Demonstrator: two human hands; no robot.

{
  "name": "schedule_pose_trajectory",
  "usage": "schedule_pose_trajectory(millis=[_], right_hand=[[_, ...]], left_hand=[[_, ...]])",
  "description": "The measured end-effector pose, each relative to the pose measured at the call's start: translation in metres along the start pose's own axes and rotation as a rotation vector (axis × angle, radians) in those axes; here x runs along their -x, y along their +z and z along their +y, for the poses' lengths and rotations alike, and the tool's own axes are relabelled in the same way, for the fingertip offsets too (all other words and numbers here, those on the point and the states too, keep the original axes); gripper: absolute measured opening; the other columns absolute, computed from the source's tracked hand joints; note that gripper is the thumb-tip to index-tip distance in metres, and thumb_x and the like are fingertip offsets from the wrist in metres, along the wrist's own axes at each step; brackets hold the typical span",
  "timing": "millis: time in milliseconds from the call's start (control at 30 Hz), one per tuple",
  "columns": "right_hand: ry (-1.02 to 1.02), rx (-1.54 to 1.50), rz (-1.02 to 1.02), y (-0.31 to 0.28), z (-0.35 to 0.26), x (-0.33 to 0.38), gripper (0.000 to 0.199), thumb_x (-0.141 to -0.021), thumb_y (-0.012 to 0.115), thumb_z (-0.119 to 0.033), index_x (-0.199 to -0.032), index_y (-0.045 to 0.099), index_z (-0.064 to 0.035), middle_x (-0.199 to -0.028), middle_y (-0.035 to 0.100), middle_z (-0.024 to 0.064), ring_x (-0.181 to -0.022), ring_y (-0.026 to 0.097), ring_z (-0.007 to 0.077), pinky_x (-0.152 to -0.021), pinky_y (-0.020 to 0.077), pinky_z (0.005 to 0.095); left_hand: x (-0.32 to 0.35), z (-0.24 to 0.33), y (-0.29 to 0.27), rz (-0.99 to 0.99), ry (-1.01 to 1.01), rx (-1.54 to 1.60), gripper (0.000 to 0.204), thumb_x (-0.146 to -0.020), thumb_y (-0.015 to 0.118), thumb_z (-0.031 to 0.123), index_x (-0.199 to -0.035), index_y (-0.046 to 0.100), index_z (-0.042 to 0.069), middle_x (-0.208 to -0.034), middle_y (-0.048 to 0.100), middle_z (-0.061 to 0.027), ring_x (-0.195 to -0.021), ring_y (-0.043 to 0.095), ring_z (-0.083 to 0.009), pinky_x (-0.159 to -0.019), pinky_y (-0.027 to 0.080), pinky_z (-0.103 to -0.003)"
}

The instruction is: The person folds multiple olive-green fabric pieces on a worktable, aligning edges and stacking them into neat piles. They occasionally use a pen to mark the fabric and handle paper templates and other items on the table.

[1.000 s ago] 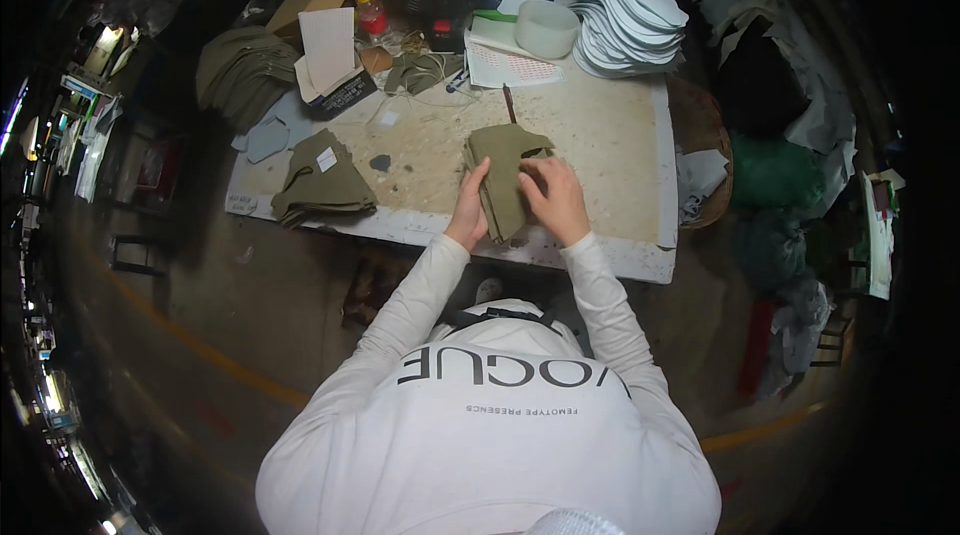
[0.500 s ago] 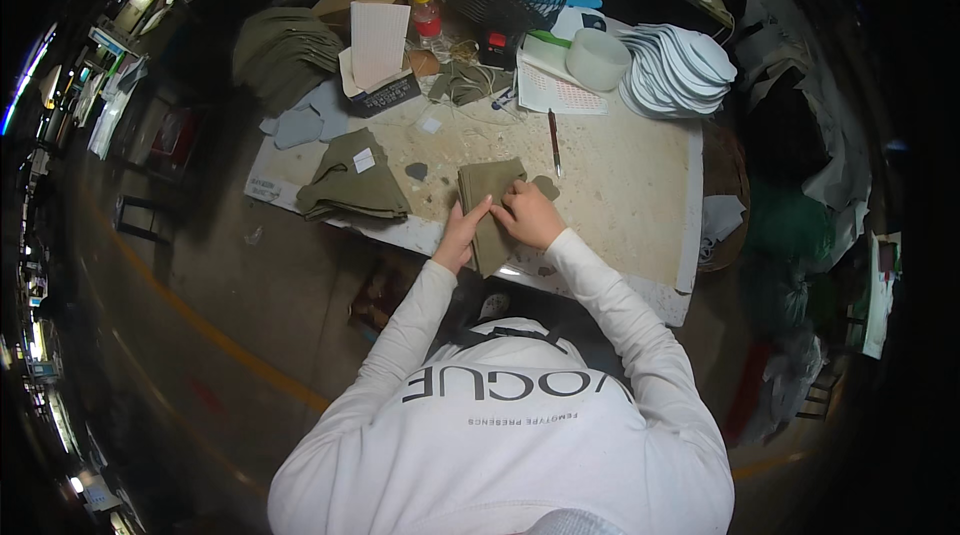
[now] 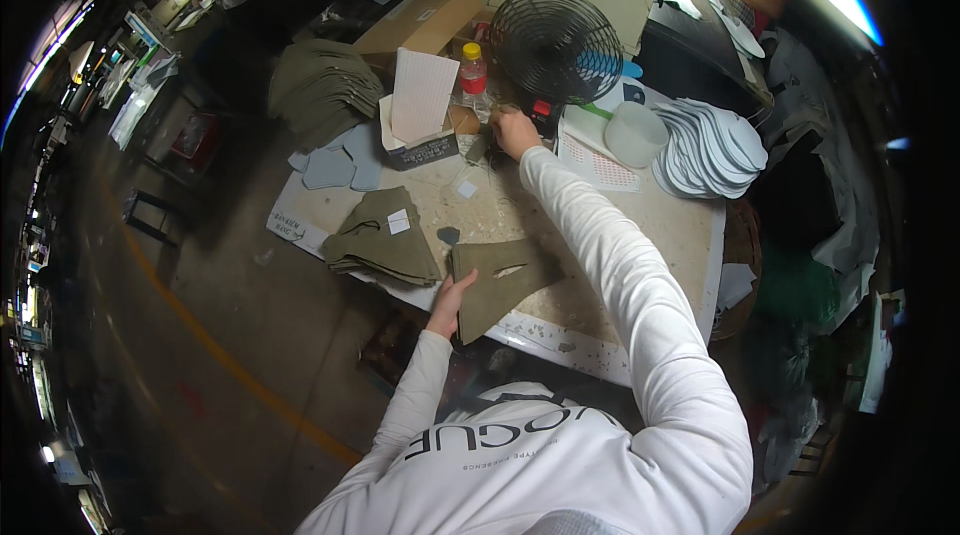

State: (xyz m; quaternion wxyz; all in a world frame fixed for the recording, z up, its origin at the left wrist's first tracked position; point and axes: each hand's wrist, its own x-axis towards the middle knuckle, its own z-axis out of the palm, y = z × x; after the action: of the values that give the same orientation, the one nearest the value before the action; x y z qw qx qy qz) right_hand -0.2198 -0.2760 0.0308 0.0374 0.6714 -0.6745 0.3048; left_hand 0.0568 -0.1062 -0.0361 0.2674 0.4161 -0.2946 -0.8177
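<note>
My left hand [image 3: 455, 305] grips the left edge of a stack of olive fabric pieces [image 3: 495, 280], thumb on top, at the table's front edge. The stack lies spread, with a small slit-like opening showing near its middle. Far forward, my right hand [image 3: 515, 133] is curled over small olive scraps [image 3: 482, 147], beside a black-and-red object [image 3: 543, 112]. Its fingertips are partly hidden, so what they pinch cannot be made out. Left of my left hand lies another olive fabric stack [image 3: 380, 245] with a white paper tag [image 3: 399, 222] on it.
A black fan [image 3: 555, 45] stands at the back, near a bottle with a yellow cap [image 3: 473, 70]. A small box with paper [image 3: 425, 150] sits left of my right hand. White cut pieces [image 3: 710, 150] and a translucent roll [image 3: 636, 135] are on the right. Another person's arm [image 3: 765, 0] shows far right.
My right hand has left the olive stack and reached forward to the scraps at the back. The stack now lies opened out under my left hand. The view has shifted.
</note>
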Motion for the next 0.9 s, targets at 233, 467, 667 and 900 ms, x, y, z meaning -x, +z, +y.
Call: schedule_pose_trajectory(millis=[233, 467, 667, 900], right_hand=[[0.172, 0.266, -0.168, 0.051, 0.005, -0.016, 0.015, -0.079, 0.057, -0.007, -0.088, 0.068, -0.0027, -0.099, 0.067, 0.0138, -0.086, 0.067, 0.0330, -0.074, 0.0548, 0.0420], [0.231, -0.406, 0.117, 0.000, 0.004, 0.007, 0.015, -0.081, 0.065, -0.008, -0.095, 0.061, -0.0042, -0.077, 0.066, 0.0074, -0.070, 0.066, 0.0203, -0.067, 0.0517, 0.0301], [0.438, -0.753, 0.200, -0.081, -0.006, 0.127, 0.018, -0.082, 0.062, -0.005, -0.100, 0.059, -0.0059, -0.068, 0.054, -0.0044, -0.059, 0.048, 0.0043, -0.055, 0.0414, 0.0210], [0.846, -0.849, -0.024, -0.136, -0.028, 0.281, 0.012, -0.086, 0.060, -0.008, -0.092, 0.069, -0.0033, -0.072, 0.059, -0.0037, -0.061, 0.049, 0.0025, -0.055, 0.0378, 0.0180]], left_hand=[[0.004, 0.004, 0.005, 0.020, 0.034, -0.030, 0.046, -0.089, 0.064, 0.023, -0.128, 0.049, 0.004, -0.117, 0.059, -0.0093, -0.104, 0.058, -0.0187, -0.086, 0.048, -0.032], [0.003, 0.000, 0.004, 0.010, 0.060, -0.133, 0.049, -0.085, 0.068, 0.016, -0.128, 0.047, 0.003, -0.117, 0.059, -0.0107, -0.103, 0.059, -0.0193, -0.086, 0.049, -0.032], [0.008, 0.001, 0.003, -0.071, 0.063, -0.262, 0.052, -0.084, 0.070, 0.012, -0.128, 0.045, 0.002, -0.118, 0.058, -0.0111, -0.105, 0.058, -0.0193, -0.088, 0.048, -0.032], [0.033, 0.035, 0.035, -0.165, 0.018, -0.174, 0.049, -0.087, 0.067, 0.016, -0.128, 0.046, -0.001, -0.117, 0.059, -0.0106, -0.103, 0.059, -0.0178, -0.087, 0.049, -0.031]])
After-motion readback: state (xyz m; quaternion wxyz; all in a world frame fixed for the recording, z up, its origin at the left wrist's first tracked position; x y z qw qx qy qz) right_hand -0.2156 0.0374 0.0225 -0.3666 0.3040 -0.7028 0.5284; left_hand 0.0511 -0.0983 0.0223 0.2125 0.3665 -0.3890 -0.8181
